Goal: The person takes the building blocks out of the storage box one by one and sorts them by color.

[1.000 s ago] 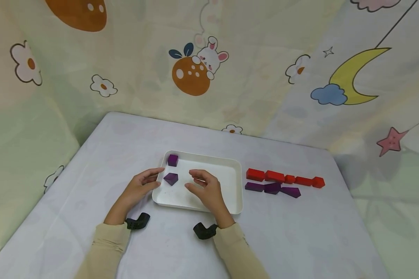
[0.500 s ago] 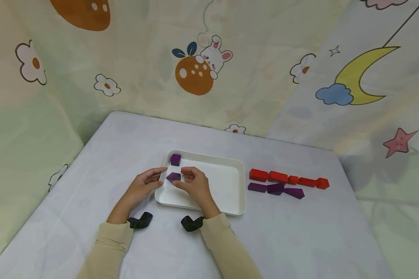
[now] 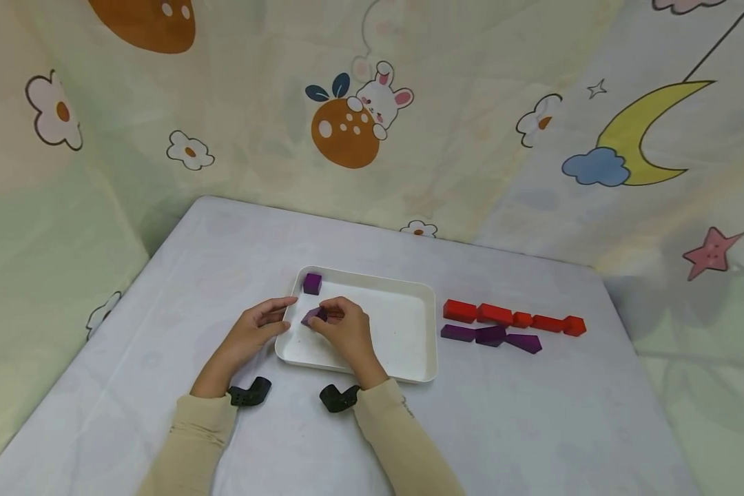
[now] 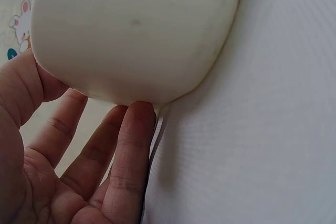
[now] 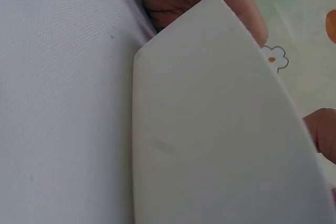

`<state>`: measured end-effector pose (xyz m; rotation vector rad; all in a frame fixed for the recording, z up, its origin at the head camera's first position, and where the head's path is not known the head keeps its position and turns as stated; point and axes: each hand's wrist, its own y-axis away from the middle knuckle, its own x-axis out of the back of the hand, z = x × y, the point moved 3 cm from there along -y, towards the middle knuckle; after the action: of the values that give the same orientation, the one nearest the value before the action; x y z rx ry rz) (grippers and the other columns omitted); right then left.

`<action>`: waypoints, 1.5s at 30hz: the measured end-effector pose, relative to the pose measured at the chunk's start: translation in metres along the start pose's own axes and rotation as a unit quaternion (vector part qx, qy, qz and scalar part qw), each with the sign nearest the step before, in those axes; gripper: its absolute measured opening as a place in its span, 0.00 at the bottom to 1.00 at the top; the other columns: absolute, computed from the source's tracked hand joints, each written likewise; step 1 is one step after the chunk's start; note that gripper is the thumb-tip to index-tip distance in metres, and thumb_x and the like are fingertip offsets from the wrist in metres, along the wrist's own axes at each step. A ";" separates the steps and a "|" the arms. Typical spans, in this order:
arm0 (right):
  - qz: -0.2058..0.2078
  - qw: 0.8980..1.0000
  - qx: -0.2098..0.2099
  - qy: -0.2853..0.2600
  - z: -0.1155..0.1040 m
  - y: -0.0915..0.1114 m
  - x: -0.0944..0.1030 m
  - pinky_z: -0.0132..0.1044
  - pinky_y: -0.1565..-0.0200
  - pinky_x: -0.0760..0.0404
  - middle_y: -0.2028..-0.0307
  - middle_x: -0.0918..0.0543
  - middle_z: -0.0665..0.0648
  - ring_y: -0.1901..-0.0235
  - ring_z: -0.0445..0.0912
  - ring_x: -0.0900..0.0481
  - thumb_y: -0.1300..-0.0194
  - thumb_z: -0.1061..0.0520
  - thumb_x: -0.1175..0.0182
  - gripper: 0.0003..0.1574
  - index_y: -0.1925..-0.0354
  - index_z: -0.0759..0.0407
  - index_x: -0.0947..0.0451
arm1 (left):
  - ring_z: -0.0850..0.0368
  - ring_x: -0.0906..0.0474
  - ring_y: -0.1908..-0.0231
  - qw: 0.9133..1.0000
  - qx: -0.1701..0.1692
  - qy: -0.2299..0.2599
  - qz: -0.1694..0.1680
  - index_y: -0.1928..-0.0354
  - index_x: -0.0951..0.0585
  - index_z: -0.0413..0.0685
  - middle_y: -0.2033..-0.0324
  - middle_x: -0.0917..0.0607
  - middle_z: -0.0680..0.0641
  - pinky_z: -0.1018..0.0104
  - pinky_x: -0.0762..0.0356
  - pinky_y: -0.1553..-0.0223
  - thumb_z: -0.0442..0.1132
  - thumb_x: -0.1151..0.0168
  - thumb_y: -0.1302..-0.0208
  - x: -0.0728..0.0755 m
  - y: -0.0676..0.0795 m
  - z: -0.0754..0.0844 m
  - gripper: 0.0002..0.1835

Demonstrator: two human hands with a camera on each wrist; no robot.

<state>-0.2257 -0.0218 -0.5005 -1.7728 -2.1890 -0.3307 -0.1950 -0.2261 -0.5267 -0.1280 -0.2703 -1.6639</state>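
Note:
A white tray point(image 3: 403, 324) lies on the table. My right hand point(image 3: 351, 334) reaches over it and pinches a faceted purple block point(image 3: 311, 317) between thumb and fingers, partly covered by them. Behind that block, a purple cube point(image 3: 313, 284) sits in the tray's far left corner. At the left end, my left hand point(image 3: 246, 336) touches the outer wall with fingers and thumb spread; the left wrist view has its fingertips against the tray wall point(image 4: 131, 35). In the right wrist view the tray's side point(image 5: 210, 119) hides the block, and part of the right hand point(image 5: 323, 132) shows beyond the rim.
To the right of the tray, a row of several red blocks point(image 3: 494, 315) lies on the table. In front of it runs a row of purple blocks point(image 3: 490, 336). A printed cloth point(image 3: 242, 89) hangs behind the white table point(image 3: 533, 413).
My right hand has moved left over the tray and closed its fingers on the faceted purple block, which is now turned slightly. The left hand stays at the tray's left end.

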 end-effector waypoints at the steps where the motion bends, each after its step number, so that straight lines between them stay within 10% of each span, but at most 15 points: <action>1: -0.003 1.000 0.009 -0.015 0.000 0.001 0.003 0.39 0.47 0.13 0.52 0.09 0.62 0.50 0.53 0.10 0.36 0.63 0.22 0.19 0.49 0.66 0.13 | 0.32 0.32 0.25 1.000 0.001 0.000 0.000 0.22 0.26 0.41 0.22 0.30 0.34 0.36 0.32 0.28 0.34 0.36 0.22 0.000 0.000 0.000 0.29; 14: -0.045 0.973 0.054 -0.219 0.007 0.021 0.072 0.35 0.46 0.14 0.42 0.14 0.66 0.45 0.46 0.15 0.33 0.72 0.30 0.23 0.40 0.74 0.19 | 0.33 0.31 0.26 1.000 0.011 0.004 -0.003 0.22 0.27 0.42 0.22 0.30 0.35 0.38 0.30 0.29 0.35 0.36 0.22 -0.005 -0.001 0.002 0.30; 29: 0.033 0.985 0.053 -0.160 0.041 0.046 0.179 0.33 0.46 0.14 0.45 0.12 0.50 0.46 0.41 0.15 0.30 0.73 0.34 0.25 0.37 0.77 0.22 | 0.34 0.33 0.25 0.999 0.030 -0.017 0.003 0.20 0.29 0.46 0.23 0.30 0.34 0.41 0.29 0.30 0.39 0.36 0.20 -0.003 0.009 -0.004 0.31; 37: 0.071 0.989 0.050 -0.117 0.068 0.062 0.232 0.31 0.47 0.15 0.46 0.13 0.44 0.47 0.38 0.15 0.28 0.71 0.33 0.26 0.35 0.76 0.24 | 0.35 0.31 0.25 0.999 0.033 -0.028 -0.002 0.20 0.29 0.46 0.23 0.29 0.34 0.75 0.27 0.44 0.40 0.36 0.20 -0.004 0.008 -0.005 0.31; 45: 0.047 0.994 0.086 -0.050 0.085 0.074 0.287 0.29 0.45 0.16 0.43 0.14 0.43 0.43 0.37 0.17 0.23 0.68 0.36 0.23 0.34 0.74 0.24 | 0.34 0.32 0.25 0.999 0.029 -0.040 -0.008 0.19 0.30 0.45 0.23 0.30 0.33 0.81 0.30 0.46 0.40 0.37 0.20 -0.006 0.004 -0.002 0.31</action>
<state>-0.2160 0.2850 -0.4727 -1.8242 -2.1199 -0.0308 -0.1899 -0.2209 -0.5302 -0.1484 -0.3807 -1.6681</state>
